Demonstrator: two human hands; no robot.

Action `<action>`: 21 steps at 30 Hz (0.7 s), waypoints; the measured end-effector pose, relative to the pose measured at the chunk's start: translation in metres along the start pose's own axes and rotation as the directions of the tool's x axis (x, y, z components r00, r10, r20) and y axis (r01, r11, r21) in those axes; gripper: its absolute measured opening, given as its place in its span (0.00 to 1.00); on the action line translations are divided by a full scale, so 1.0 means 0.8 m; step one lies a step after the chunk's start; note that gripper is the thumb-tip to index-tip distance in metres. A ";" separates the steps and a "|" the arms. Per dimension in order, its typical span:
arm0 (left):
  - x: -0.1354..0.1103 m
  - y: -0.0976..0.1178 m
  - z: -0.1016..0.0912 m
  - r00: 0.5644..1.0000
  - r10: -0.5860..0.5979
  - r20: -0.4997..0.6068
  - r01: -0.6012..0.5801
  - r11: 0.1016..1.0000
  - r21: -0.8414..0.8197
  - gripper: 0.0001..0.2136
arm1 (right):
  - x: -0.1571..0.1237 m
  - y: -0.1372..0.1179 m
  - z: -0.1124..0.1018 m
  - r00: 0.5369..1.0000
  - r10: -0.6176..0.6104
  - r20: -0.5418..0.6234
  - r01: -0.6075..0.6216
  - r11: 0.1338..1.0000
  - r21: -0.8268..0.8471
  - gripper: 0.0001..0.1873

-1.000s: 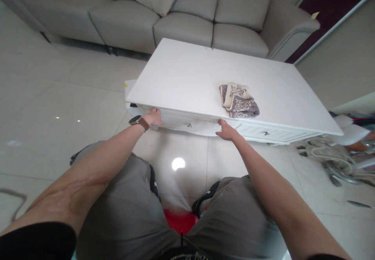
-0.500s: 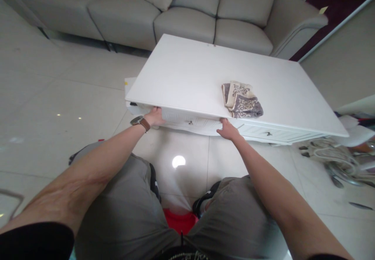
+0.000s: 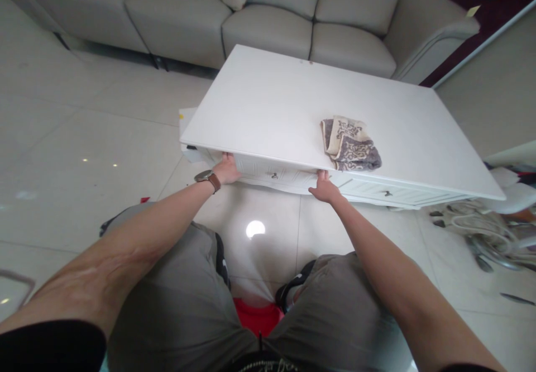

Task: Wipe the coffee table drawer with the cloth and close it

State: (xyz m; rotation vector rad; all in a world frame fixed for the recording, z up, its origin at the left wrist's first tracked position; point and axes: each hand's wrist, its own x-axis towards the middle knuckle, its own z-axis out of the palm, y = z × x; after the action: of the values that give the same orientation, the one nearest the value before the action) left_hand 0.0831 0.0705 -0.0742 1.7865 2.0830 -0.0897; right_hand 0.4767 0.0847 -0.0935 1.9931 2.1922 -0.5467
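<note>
Before me is a white coffee table [image 3: 268, 104] with panelled drawer fronts. My left hand [image 3: 226, 168], below a wristwatch with a brown strap [image 3: 214, 181], lies against the left end of the near drawer front [image 3: 274, 166]. Its fingers point up to the underside of the tabletop edge. Toward that drawer's right end, my right hand [image 3: 324, 186] touches the front with fingers stretched upward and thumb apart. A small metal knob [image 3: 274, 176] sits between the hands. Just above my right hand, a folded grey and cream patterned towel [image 3: 352, 146] rests on the tabletop.
A grey sofa [image 3: 268, 31] stands behind the table. On the right, coiled hoses or cables [image 3: 481, 224] lie on the tiled floor [image 3: 125, 148]. A red object [image 3: 257, 316], perhaps a stool, shows between my legs. Another drawer knob [image 3: 388, 193] is farther right.
The view has shifted slightly, so the table and towel appear a little farther right. Both hands stay at the drawer front, with their fingers a little straighter.
</note>
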 end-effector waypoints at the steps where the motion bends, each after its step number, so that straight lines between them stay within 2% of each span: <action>1: 0.000 0.000 0.001 1.000 0.003 -0.005 -0.003 1.000 0.010 0.50 | 0.000 -0.001 0.001 1.000 0.007 -0.001 -0.007 1.000 -0.004 0.50; 8: -0.001 -0.001 -0.005 1.000 0.005 0.024 -0.006 0.999 0.040 0.50 | -0.003 -0.005 -0.003 0.999 0.032 0.024 -0.031 0.999 -0.042 0.49; 11: -0.001 0.000 -0.013 0.998 0.012 0.060 -0.016 0.998 0.064 0.50 | -0.004 -0.005 -0.007 1.000 0.000 0.017 0.000 1.000 -0.021 0.42; 14: -0.001 0.003 -0.020 0.983 0.096 0.158 -0.115 0.987 0.116 0.38 | -0.005 -0.005 -0.013 0.998 -0.068 0.019 0.068 0.998 -0.010 0.30; 17: -0.002 0.009 -0.024 0.930 0.222 0.291 -0.263 0.959 0.109 0.20 | -0.007 -0.005 -0.021 0.992 -0.121 0.037 0.122 0.992 -0.031 0.16; 19: -0.004 0.013 -0.025 0.901 0.308 0.306 -0.337 0.940 0.046 0.15 | -0.011 -0.005 -0.027 0.987 -0.152 0.045 0.154 0.987 -0.048 0.11; 21: -0.007 0.016 -0.026 0.879 0.383 0.285 -0.397 0.918 -0.009 0.12 | -0.015 -0.003 -0.031 0.986 -0.163 0.037 0.166 0.983 -0.076 0.10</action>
State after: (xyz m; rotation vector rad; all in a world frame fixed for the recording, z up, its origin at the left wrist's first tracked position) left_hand 0.0911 0.0741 -0.0507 2.0525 1.5067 -0.2686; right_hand 0.4794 0.0818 -0.0656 1.7640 2.3351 -0.4985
